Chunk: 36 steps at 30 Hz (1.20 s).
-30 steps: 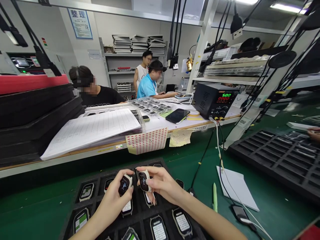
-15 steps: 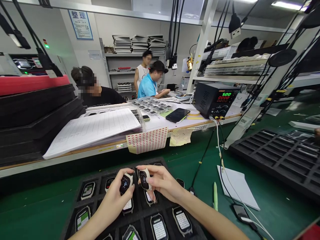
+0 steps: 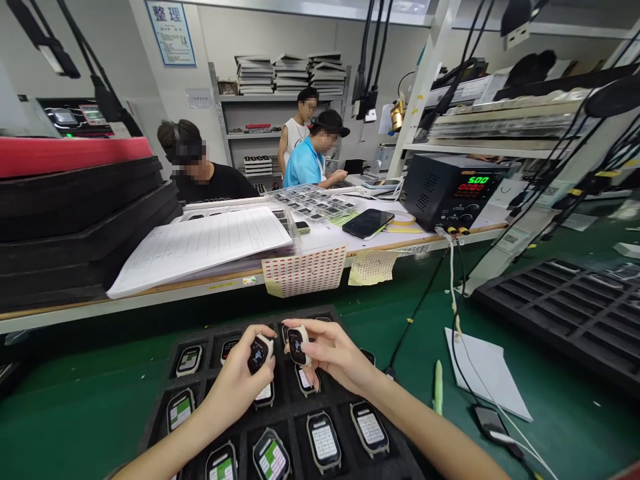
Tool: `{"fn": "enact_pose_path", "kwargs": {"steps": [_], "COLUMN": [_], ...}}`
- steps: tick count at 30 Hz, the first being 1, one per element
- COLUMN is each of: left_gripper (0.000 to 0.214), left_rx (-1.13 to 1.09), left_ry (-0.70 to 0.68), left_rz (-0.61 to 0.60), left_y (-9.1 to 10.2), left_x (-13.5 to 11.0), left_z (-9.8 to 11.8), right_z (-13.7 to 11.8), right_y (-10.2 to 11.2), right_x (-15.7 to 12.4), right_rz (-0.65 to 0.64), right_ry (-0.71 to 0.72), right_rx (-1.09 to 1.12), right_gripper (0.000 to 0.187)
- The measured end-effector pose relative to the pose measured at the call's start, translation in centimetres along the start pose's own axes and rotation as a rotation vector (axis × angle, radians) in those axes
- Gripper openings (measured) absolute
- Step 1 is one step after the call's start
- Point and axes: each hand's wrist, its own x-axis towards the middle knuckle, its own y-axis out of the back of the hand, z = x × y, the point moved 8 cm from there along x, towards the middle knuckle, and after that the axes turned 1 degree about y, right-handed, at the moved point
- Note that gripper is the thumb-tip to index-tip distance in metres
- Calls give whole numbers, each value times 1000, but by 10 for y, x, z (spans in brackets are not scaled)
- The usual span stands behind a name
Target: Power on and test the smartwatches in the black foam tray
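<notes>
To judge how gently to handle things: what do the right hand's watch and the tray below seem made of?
The watch in the right hand: likely glass or clear plastic in front, dark and glossy with lit graphics; its case is pale and smooth, metal or plastic, I can't tell. The tray: probably foam, given its matte, black, thick-walled look.

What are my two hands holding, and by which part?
Your left hand grips one smartwatch by its case edges; your right hand, another smartwatch, likewise.

One head cam, fwd & down-facing, nr fingers (image 3: 316, 327), w/ rear shelf (image 3: 254, 135) far off
</notes>
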Motion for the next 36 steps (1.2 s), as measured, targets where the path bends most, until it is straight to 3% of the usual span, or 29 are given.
{"fn": "enact_pose_path", "kwargs": {"steps": [6,11,14,20,36], "left_gripper": [43,36,37,38,34], "left_rx": [-273,-540,-598,-617,-551], "left_ry": [88,176,183,194,192], "left_rz": [-17,-62,-63,-75,-89], "left_y": [1,0,1,-1,-1], "left_x": [0,1,3,0,1], "left_z": [-6,-5,-7,-12,-10], "right_z": [3,3,2,3,0], "right_y": [-2,2,7,12,11], "right_x": [0,3,4,1,-1], "right_rz": [-26,-34,24,92,129], "right_ry": [-51,-49,-13,5,31], "right_rx": [55,12,-51,-156,-270], "right_gripper": [42,35,42,52,43]}}
